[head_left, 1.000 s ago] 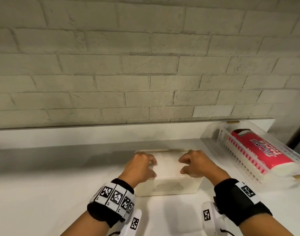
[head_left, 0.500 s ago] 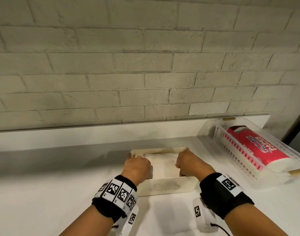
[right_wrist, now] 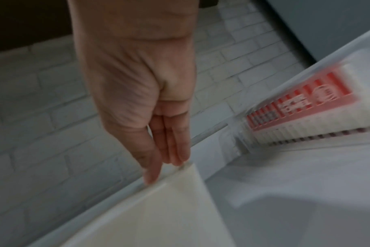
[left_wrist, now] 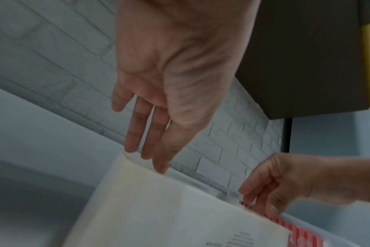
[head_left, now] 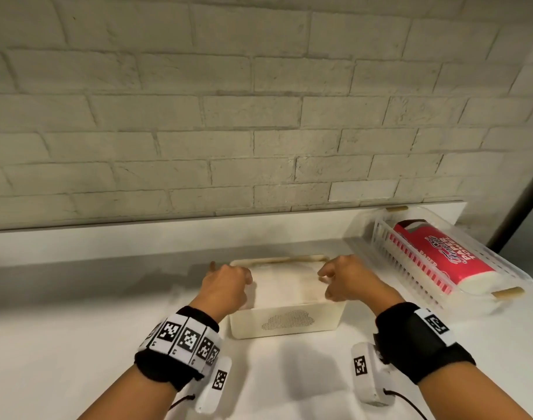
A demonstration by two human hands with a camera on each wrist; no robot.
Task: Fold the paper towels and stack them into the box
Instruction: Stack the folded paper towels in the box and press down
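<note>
Both hands over the open box, fingers relaxed and holding nothing.

Fingers (left_wrist: 135, 133) of left hand (head_left: 225, 286) extended loosely, tips just above the box (head_left: 284, 322) rim; right hand (head_left: 347, 280) fingers straight and close together, tips at the opposite rim. Folded paper towels (head_left: 284, 283) lying flat inside the cream box on the white surface (head_left: 62, 344). To the right, clear slatted basket (head_left: 410, 283) containing a red-wrapped paper towel pack (head_left: 440, 253), against a brick wall (head_left: 228, 116).
</note>
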